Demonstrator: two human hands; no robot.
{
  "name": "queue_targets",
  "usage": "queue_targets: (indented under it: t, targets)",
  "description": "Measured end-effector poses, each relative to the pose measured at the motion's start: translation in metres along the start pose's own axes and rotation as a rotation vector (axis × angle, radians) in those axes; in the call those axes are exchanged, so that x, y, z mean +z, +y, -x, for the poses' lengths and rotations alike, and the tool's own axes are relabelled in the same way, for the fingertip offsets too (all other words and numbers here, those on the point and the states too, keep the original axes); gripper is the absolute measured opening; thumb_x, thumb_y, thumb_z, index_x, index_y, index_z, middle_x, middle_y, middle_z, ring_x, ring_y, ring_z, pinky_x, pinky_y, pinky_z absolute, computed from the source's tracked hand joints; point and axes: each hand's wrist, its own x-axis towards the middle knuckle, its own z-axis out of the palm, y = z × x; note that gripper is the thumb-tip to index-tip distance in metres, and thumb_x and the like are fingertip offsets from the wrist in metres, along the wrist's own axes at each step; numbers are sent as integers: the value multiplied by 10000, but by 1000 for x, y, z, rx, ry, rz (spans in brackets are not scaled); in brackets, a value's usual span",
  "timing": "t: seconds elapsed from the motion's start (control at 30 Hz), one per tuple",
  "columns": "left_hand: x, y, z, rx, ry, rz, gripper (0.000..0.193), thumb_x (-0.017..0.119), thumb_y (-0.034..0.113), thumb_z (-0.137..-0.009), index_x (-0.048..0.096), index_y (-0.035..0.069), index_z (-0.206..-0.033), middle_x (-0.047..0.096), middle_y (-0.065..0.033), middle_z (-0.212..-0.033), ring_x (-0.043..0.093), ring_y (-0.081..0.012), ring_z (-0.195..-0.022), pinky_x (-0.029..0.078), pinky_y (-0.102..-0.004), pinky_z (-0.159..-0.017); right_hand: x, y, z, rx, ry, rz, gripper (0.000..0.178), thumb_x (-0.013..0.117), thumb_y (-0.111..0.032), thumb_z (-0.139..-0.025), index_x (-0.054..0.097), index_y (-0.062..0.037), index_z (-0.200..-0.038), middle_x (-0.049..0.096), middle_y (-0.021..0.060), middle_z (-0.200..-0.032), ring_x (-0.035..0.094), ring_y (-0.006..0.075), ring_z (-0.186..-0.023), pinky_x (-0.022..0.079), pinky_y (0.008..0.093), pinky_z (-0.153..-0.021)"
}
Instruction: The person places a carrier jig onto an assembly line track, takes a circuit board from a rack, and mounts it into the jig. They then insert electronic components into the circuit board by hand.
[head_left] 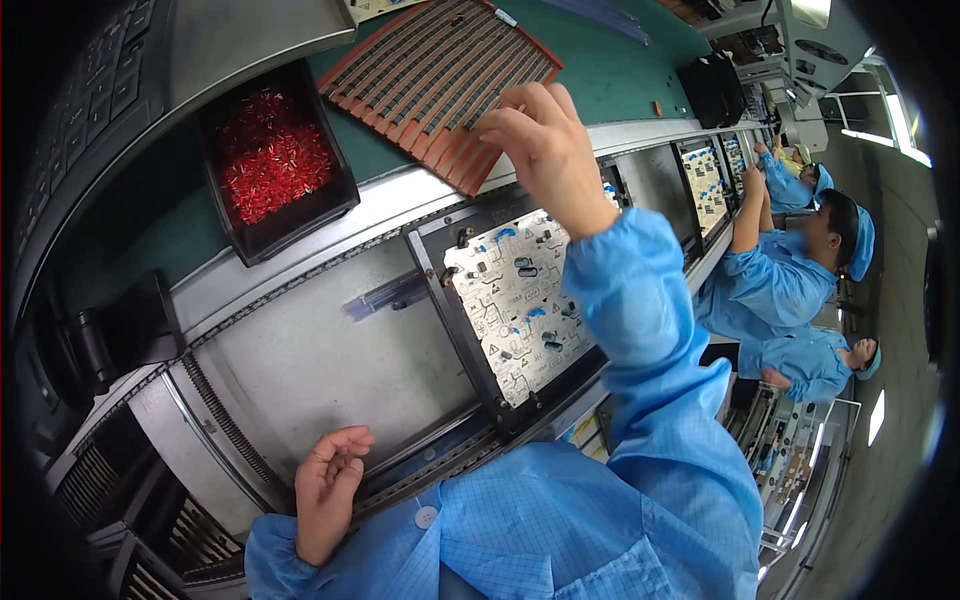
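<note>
My right hand [548,150] reaches over a reddish-brown ridged tray [468,172] that carries rows of small black components [430,62]. Its fingertips are pinched together just above the tray's near right part, and what they hold, if anything, is too small to make out. Below that forearm lies a white circuit board [510,300] in a black frame [455,345], with capacitors and blue parts standing on it; my sleeve covers its right side. My left hand [328,492] hovers by the near edge of the line, fingers loosely bent and thumb apart, with nothing in it.
A black bin [345,190] of small red parts [270,165] stands left of the tray. Framed boards [705,190] continue along the conveyor rail [300,235] to the right, where co-workers in blue [775,285] sit. A keyboard [85,100] is at upper left.
</note>
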Motion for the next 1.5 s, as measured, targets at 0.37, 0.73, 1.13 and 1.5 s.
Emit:
queue_targets:
  t: [0.37, 0.73, 1.13, 1.5]
  targets:
    - [-3, 0, -4, -29, -45, 19, 338, 475, -37, -903, 559, -24, -1230, 599, -77, -1135, 539, -132, -1065, 405, -265, -971, 16, 23, -28, -359, -59, -49, 89, 691, -96, -751, 661, -115, -833, 596, 33, -912, 568, 256, -921, 483, 356, -773]
    - [-9, -8, 0, -21, 8, -50, 344, 477, -12, -893, 573, -8, -1223, 612, -70, -1123, 551, -135, -1066, 421, -268, -932, -59, -75, 71, 461, -102, -535, 101, 586, -47, -945, 569, 19, -1020, 692, 89, -872, 656, 156, -793, 519, 271, -687]
    - [-8, -12, -1, -14, -43, -74, 342, 482, 7, -901, 577, 4, -1230, 611, -69, -1140, 546, -140, -1078, 417, -273, -933, -73, -132, 138, 1482, -365, -836, 187, 676, -161, -912, 646, 12, -976, 575, -7, -568, 446, 18, -446, 298, 177, -410]
    - [-4, -9, 0, -23, -81, 3, 360, 449, -59, -900, 544, -36, -1246, 589, -96, -1183, 532, -139, -1105, 392, -273, -1002, -69, -136, 138, 1541, -285, -818, 166, 690, -156, -901, 654, 4, -931, 561, -13, -556, 426, 24, -439, 280, 179, -415]
